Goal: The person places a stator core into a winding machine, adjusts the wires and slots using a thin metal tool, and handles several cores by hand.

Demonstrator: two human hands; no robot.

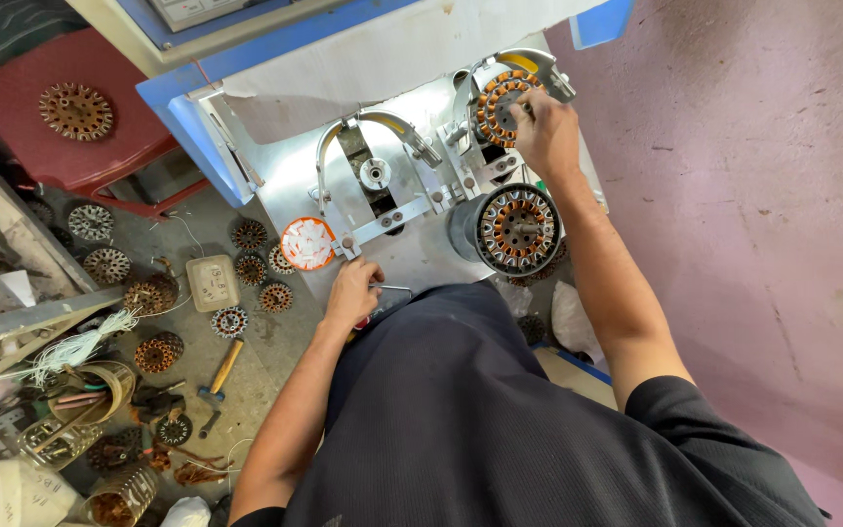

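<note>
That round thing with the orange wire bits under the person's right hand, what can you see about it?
The round wound stator with orange-copper coils is a flat ring of dark metal teeth, each wrapped in shiny coppery-orange wire, around a grey middle. It sits tilted toward the camera in the right-hand holder of the silver metal winding machine, under a curved metal guard. The person's right hand rests on its right edge, fingers touching the coils and hiding that side. The left hand is away from it, at the machine's near edge.

Copper-wound stator (498,105) upright in winding fixture
</note>
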